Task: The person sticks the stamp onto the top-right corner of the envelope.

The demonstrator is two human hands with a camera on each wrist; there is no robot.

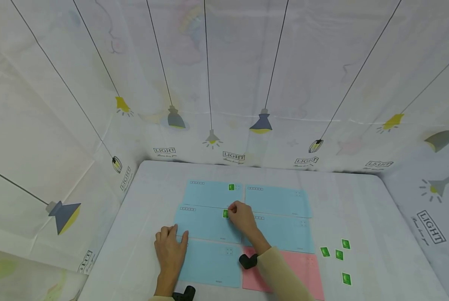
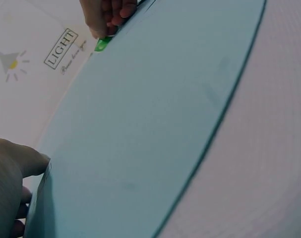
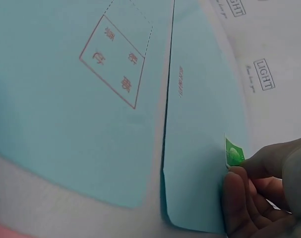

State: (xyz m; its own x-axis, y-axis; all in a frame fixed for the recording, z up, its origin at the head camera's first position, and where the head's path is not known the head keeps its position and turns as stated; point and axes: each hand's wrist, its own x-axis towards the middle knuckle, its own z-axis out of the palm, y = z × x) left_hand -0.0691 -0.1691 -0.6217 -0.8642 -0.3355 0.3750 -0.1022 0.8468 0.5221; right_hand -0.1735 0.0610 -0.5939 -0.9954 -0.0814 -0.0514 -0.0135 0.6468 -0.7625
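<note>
My right hand [image 1: 243, 217] pinches a small green stamp [image 1: 225, 213] at the upper right corner of the middle envelope [image 1: 201, 225] in the left column. In the right wrist view, thumb and finger meet at the edge of that stamp [image 3: 234, 152], over the blue paper. My left hand [image 1: 169, 251] rests with spread fingers at the left edge of the middle and lower left envelopes; the thumb touches the paper. Above, the top left envelope [image 1: 209, 194] bears another green stamp [image 1: 231, 187] near its right end.
Two more blue envelopes [image 1: 280, 202] lie in the right column, with a pink envelope [image 1: 299, 267] below them, partly under my right forearm. Several loose green stamps [image 1: 339, 254] lie on the white table [image 1: 382, 217] to the right. A printed cloth [image 1: 232, 83] hangs behind.
</note>
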